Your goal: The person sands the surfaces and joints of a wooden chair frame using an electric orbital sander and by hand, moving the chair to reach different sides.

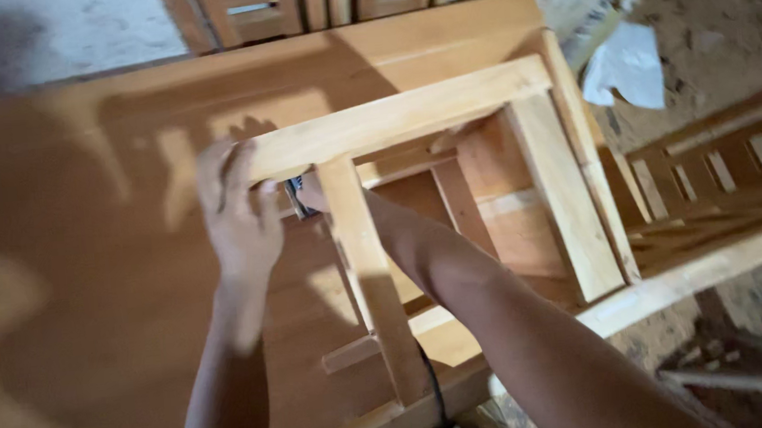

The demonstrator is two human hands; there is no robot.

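A pale, unfinished wooden frame [445,109] lay mid-frame on an orange-brown bench [88,291]. The left hand [238,212] pressed its top rail, fingers spread. The right hand [311,192], reaching inside the frame, gripped a small dark tool [296,198]. Bare bench spread lower left.

The right hand [311,192] reaches through a gap in the wooden frame [409,112], hemmed by the top rail and the upright post [367,269]. The left hand [238,212] blocks the frame's corner. Left of it, the flat board [86,264] offers open room.
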